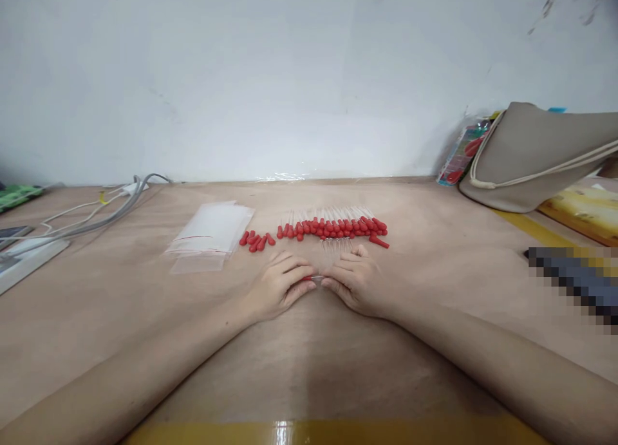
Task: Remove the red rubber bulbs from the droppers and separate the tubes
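A glossy yellow strip [282,432] runs along the near edge of the tabletop [159,322], whose surface is smooth, tan and faintly wood-grained. Both forearms are bare and rest inward from either side.

The left hand [286,281] has thumb and forefinger closed in a pinch on a small red bulb [308,278], only part of which shows. The right hand [358,283] has thumb and forefinger nearly together at the far end of a thin, clear tube [317,277]. Bulb and tube lie in one line between the two hands, low over the table; how deeply the tube is seated cannot be told.

Just beyond the right fingers lies a group of loose clear tubes [337,245], slender, straight and roughly parallel. Beyond the left hand is a small cluster of loose red bulbs [258,240], matte and club-shaped. Left of these, thin translucent plastic bags [210,229] are stacked unevenly, with fine red lines across them.

Farther back, red-capped droppers [333,226] lie in a dense row, clear stems pointing toward the wall. Grey and white cables [111,219] curve at left. At right a smooth taupe pouch [541,155] with pale cord leans near the scuffed white wall [290,78].
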`<state>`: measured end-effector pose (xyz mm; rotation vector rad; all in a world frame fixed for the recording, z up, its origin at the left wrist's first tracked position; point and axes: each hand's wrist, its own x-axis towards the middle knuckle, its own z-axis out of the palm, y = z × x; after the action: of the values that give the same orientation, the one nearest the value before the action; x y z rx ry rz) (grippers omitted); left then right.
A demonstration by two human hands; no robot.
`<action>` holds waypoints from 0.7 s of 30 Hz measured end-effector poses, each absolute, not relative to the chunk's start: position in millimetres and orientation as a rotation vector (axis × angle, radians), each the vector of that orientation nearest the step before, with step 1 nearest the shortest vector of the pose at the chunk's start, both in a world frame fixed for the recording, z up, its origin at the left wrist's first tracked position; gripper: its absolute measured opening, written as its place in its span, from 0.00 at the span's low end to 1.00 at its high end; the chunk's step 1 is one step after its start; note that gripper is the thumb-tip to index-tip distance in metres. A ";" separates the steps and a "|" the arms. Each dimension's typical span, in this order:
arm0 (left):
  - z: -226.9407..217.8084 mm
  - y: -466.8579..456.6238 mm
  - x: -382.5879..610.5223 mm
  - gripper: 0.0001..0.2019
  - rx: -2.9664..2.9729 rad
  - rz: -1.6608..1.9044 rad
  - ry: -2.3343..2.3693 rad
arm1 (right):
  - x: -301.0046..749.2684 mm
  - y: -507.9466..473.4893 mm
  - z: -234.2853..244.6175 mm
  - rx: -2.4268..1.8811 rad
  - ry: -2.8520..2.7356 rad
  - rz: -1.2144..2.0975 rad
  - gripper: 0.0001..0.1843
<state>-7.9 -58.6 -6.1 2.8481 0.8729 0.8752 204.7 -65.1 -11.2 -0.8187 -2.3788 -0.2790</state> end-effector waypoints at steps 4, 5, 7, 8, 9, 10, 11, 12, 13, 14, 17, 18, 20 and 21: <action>-1.2 -60.8 -7.4 0.09 2.921 0.769 0.881 | 204.1 -65.6 -10.5 -0.754 -2.390 -0.228 0.15; 0.6 -61.6 -7.4 0.09 2.934 0.733 0.887 | 204.2 -66.0 -9.8 -0.740 -2.387 -0.226 0.15; 3.8 -62.8 -7.4 0.11 2.952 0.670 0.901 | 205.1 -66.9 -8.2 -0.725 -2.377 -0.238 0.15; 5.0 -63.1 -7.6 0.11 2.957 0.647 0.905 | 205.7 -67.4 -7.4 -0.725 -2.378 -0.249 0.15; 5.9 -63.3 -7.9 0.12 2.959 0.632 0.906 | 206.5 -67.8 -6.7 -0.729 -2.382 -0.261 0.14; 6.5 -63.3 -8.2 0.12 2.959 0.621 0.905 | 207.4 -68.2 -6.2 -0.733 -2.388 -0.274 0.14; 6.7 -63.2 -8.5 0.13 2.957 0.614 0.904 | 208.3 -68.4 -5.9 -0.735 -2.392 -0.287 0.14; 6.7 -63.0 -8.7 0.14 2.954 0.608 0.904 | 209.3 -68.5 -5.8 -0.736 -2.391 -0.301 0.13; 6.6 -62.9 -8.9 0.14 2.951 0.604 0.904 | 210.3 -68.6 -5.9 -0.733 -2.388 -0.316 0.12; 6.4 -63.0 -9.0 0.14 2.949 0.597 0.905 | 211.2 -68.8 -6.2 -0.727 -2.385 -0.330 0.12; 5.7 -64.3 -9.1 0.13 2.958 0.606 0.900 | 214.0 -69.9 -7.3 -0.700 -2.367 -0.367 0.10; 5.5 -65.1 -9.6 0.13 2.965 0.610 0.893 | 215.3 -70.4 -7.7 -0.688 -2.364 -0.376 0.10; 5.1 -66.2 -12.3 0.12 2.969 0.611 0.884 | 219.6 -71.1 -8.2 -0.661 -2.353 -0.394 0.09; 4.8 -66.3 -14.8 0.12 2.958 0.610 0.896 | 222.6 -71.1 -8.3 -0.657 -2.346 -0.403 0.09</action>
<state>-14.8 -66.3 4.8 2.9576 0.8960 0.6097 222.6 -71.1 -8.3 -0.6574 -2.3457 -0.4034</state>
